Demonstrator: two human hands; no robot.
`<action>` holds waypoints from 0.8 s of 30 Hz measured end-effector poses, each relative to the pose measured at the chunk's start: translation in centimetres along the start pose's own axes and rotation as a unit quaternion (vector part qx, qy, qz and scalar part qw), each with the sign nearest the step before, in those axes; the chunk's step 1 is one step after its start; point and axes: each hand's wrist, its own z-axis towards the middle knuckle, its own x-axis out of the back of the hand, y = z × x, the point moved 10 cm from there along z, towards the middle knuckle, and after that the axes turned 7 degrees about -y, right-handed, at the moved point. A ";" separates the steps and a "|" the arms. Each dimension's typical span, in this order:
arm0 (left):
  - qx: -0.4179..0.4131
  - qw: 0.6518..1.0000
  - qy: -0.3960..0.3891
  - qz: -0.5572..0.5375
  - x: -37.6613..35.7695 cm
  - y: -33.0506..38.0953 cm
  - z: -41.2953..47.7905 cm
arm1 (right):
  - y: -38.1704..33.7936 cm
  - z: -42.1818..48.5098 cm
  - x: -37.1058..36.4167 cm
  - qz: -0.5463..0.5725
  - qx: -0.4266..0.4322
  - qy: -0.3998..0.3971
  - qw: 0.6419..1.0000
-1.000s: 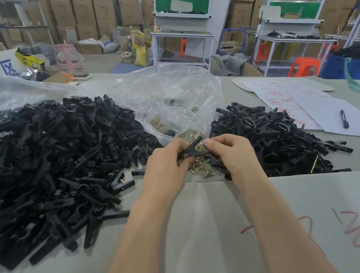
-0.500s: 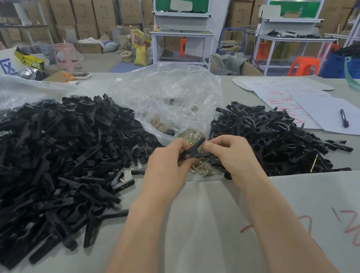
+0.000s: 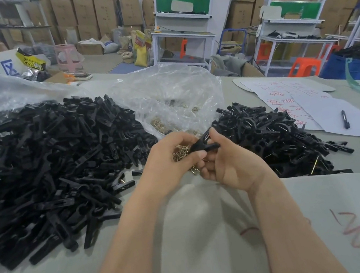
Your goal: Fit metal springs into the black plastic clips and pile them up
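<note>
Both hands meet at the middle of the table around one black plastic clip (image 3: 201, 144). My left hand (image 3: 169, 163) pinches its near end, and my right hand (image 3: 232, 163) grips it from the right, palm turned toward me. A glint of metal spring shows at the clip's upper tip. Loose brass-coloured springs (image 3: 180, 155) lie in a small heap just under my fingers. A large heap of black clip parts (image 3: 46, 170) fills the left side. A smaller pile of black clips (image 3: 275, 138), some with springs showing, lies to the right.
A crumpled clear plastic bag (image 3: 168, 96) with more springs sits behind my hands. White paper sheets with red writing (image 3: 305, 103) and a black pen (image 3: 344, 120) lie at the right. A grey cloth (image 3: 212, 236) covers the table in front. Shelves and cardboard boxes stand beyond.
My right hand has rolled over so its palm faces me, and the clip between my hands has tilted, its tip now pointing up and right. Both hands stay in the same spot.
</note>
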 end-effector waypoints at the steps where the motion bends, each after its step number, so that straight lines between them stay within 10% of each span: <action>1: -0.013 1.000 0.001 0.019 0.1 0.4 -0.1 | 0.3 0.0 -0.2 -0.007 -0.018 -0.008 1.000; 11: -0.055 0.998 0.006 0.016 0.3 1.9 -0.1 | 0.5 0.4 -2.3 0.091 0.035 -0.095 0.991; 24: 0.032 0.996 0.016 -0.083 0.1 -0.5 0.0 | 1.0 1.2 -2.0 0.070 0.062 -0.012 0.996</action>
